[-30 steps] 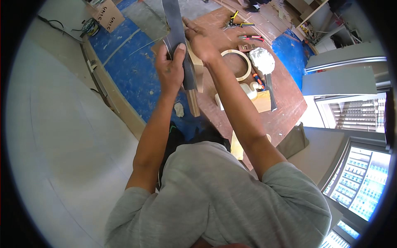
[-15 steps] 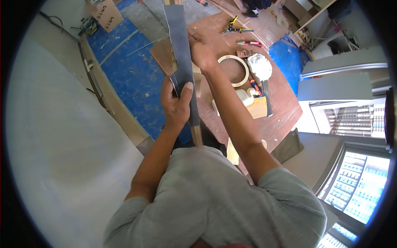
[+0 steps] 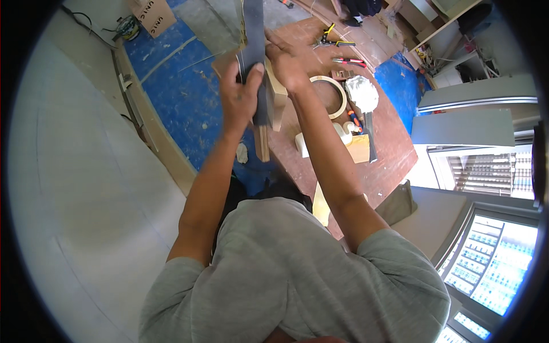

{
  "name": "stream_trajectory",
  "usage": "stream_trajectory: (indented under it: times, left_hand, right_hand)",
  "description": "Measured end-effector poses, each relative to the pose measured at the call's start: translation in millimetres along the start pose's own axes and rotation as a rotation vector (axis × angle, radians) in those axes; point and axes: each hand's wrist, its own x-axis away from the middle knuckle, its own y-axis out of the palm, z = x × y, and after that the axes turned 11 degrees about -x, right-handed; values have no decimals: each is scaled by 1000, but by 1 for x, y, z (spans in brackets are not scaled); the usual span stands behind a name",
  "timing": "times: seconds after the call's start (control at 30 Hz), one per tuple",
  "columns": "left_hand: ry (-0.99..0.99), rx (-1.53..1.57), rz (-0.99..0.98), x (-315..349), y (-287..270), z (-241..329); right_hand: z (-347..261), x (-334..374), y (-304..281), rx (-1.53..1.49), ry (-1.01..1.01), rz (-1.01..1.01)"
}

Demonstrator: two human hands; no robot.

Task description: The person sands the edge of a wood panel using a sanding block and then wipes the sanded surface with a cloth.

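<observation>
The left hand [image 3: 237, 97] is closed around the lower part of a dark grey strip [image 3: 251, 63], with the thumb lying along its upper face and the fingers bent under it. Its forearm rises almost straight from below. The strip lies along a plywood bar [image 3: 262, 146], whose layered end comes out below this hand, toward the body. The right hand [image 3: 287, 67] is just beyond and to the right of the left one, its wrist bent inward and its forearm slanting across. Its back is upward, beside a pale wooden block [image 3: 277, 97]; its fingertips pass partly behind the strip, so I cannot tell whether they grip.

To the right of the right forearm, on the brown tabletop [image 3: 394, 151], lies a white plastic bottle [image 3: 344, 134]; what it contains does not show. Farther from the right hand, a pale ring [image 3: 343, 97] lies beside a bundle of silver foil [image 3: 362, 94]. Beyond them are yellow-and-black pliers [image 3: 329, 42]. Far ahead and left of the left hand stands a cardboard box [image 3: 153, 20], its inside hidden, near a small tub [image 3: 128, 27].
</observation>
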Motion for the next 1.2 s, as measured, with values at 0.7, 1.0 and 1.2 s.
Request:
stream_trajectory:
  times: [0.7,1.0,1.2]
  left_hand:
    - [1,-45,-56,-14,3,5]
    - [144,-143,0,22,2,15]
    - [295,-277,-3,28,-9,15]
  right_hand:
    - [10,-5,-16,81,-29,30]
    - [8,3,-16,132,31,-28]
    - [-14,10,-4,5,76,67]
